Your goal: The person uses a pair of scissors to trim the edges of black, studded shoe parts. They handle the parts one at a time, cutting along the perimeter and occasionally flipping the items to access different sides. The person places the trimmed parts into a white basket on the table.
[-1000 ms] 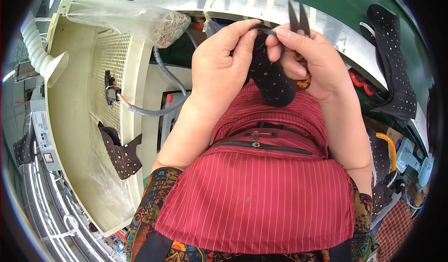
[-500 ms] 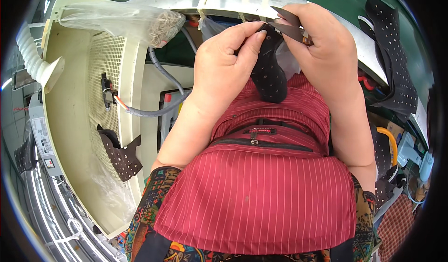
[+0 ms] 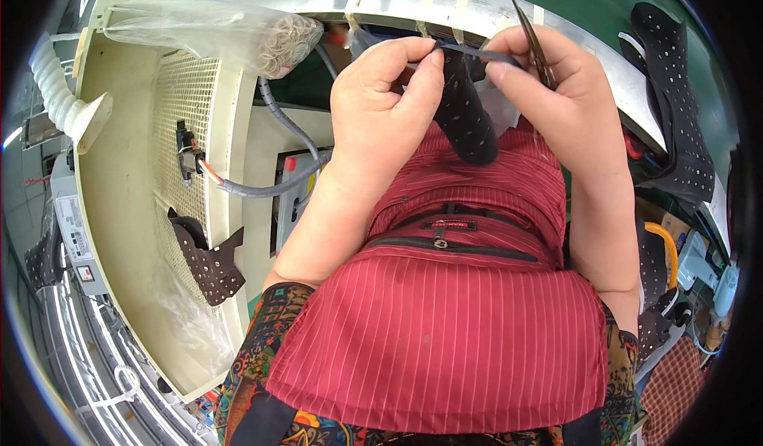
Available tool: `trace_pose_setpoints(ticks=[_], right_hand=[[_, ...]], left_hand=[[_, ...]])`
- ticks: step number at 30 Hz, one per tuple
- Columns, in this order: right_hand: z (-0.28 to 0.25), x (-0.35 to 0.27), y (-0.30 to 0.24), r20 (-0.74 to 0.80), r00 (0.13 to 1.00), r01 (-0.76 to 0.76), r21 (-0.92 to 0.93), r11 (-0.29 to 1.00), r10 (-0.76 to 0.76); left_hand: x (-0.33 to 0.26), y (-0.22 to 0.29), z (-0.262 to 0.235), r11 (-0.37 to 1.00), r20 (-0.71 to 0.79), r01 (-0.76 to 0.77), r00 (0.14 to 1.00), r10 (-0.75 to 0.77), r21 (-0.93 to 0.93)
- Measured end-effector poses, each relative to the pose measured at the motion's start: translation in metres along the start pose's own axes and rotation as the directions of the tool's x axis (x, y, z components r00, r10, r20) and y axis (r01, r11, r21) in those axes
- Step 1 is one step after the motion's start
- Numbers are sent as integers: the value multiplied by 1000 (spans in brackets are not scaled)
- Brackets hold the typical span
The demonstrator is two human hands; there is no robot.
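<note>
My left hand [image 3: 385, 100] and my right hand [image 3: 556, 104] are raised together in front of my chest, both pinching a black perforated shoe-upper piece [image 3: 465, 120] that hangs down between them. My left thumb and forefinger grip its top edge. In my right hand I also hold small dark snips [image 3: 534, 42], their pointed blades sticking up past my fingers. The piece hangs above my red striped apron [image 3: 445, 327].
A cream perforated work stand [image 3: 187, 128] with a grey cable sits at the left, a brown dotted piece [image 3: 208, 262] lying on it. A clear plastic bag [image 3: 214, 37] lies at its top. Another black dotted upper [image 3: 675, 120] rests on the green table at the right.
Both hands have lifted slightly and shifted the piece; the snips have swung from pointing at the piece's edge to pointing upward beside my right fingers.
</note>
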State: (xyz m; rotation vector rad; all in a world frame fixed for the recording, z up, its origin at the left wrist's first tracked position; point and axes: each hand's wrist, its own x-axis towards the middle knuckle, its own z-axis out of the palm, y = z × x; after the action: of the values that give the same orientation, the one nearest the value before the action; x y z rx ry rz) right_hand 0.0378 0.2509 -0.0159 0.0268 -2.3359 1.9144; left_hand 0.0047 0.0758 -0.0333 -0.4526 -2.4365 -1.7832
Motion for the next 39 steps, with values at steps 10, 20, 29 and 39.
trace_pose_setpoints(ticks=[10,20,29,39], right_hand=[[10,-3,0,10,997,-72,201,977,72],[13,1,3,-30,995,-85,138,987,90],[18,1,5,-80,997,-7,-98,995,-1],[15,2,9,-35,999,38,91,995,-35]], left_hand=[[-2,9,1,951,-26,82,995,-94,-298],[-3,10,1,834,65,198,979,-192,-515],[-2,9,-4,774,177,270,963,-205,-572],[-3,12,-5,878,103,144,989,-109,-457]])
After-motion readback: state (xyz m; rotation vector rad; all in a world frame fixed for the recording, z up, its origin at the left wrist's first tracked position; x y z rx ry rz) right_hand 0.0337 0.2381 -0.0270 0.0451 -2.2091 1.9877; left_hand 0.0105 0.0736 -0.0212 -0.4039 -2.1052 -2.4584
